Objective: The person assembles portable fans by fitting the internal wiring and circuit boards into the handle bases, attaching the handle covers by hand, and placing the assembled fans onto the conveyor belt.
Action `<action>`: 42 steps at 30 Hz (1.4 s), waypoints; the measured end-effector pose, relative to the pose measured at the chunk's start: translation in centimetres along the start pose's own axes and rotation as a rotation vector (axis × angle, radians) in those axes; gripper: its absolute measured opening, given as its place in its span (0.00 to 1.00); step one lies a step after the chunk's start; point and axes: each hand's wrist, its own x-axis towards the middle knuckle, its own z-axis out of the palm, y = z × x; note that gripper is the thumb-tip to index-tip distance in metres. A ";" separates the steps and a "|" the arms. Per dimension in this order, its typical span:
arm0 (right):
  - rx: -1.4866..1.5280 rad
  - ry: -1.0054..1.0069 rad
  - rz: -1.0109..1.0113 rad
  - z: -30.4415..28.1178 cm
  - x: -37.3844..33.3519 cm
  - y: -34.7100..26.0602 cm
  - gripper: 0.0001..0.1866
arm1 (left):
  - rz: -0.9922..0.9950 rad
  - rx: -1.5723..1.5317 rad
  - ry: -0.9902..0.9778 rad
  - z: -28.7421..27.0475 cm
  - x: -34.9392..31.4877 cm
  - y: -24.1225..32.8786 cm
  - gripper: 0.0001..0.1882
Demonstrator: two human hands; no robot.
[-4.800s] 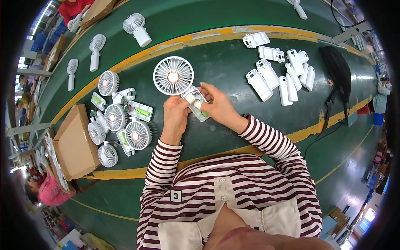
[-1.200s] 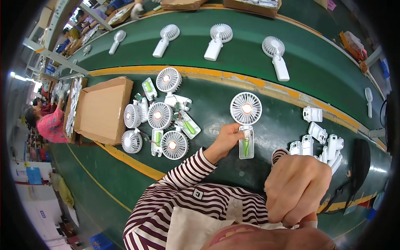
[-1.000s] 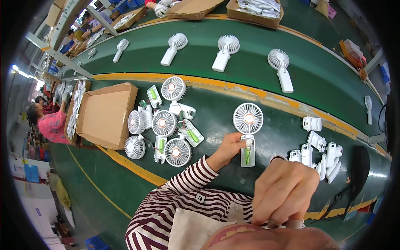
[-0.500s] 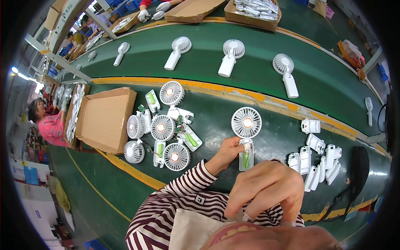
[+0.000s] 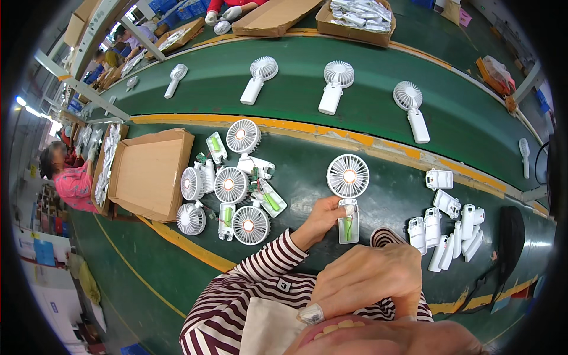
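Observation:
My left hand (image 5: 325,216) grips a white handheld fan (image 5: 348,176) by its opened handle, the thumb pressed on the upper part. A green battery or sleeve (image 5: 348,228) shows inside that handle. The thumb has a pale wrapping. My right hand (image 5: 370,275) is raised close to the camera, its fingers curled and one digit tipped with a silvery wrap (image 5: 310,314); whether anything is in it is hidden. Left of the held fan lie several unfinished fans (image 5: 231,184) with bare green batteries and circuit boards. To the right sit several white handle covers (image 5: 433,226).
A raised green conveyor (image 5: 296,77) crosses beyond the bench, carrying several white fans (image 5: 338,76). An empty cardboard tray (image 5: 148,171) stands at the left. A black strap-like object (image 5: 510,248) lies at the right. Gloved co-workers (image 5: 71,180) are at the left and far side.
My right hand has shifted slightly left, and its silvery-wrapped digit now shows. The fans on the conveyor have moved right. My left hand still holds the fan in nearly the same place.

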 end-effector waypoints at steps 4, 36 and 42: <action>-0.008 -0.007 -0.012 0.1 -0.6 0.3 0.41 | 0.017 -0.011 -0.002 0.0 0.0 0.0 0.12; 0.011 0.026 -0.063 -0.2 -0.5 0.0 0.35 | 0.011 0.005 0.007 0.2 0.0 0.1 0.12; 0.038 0.013 -0.094 -0.1 -0.9 0.6 0.37 | -0.008 0.029 0.029 0.0 0.0 0.0 0.12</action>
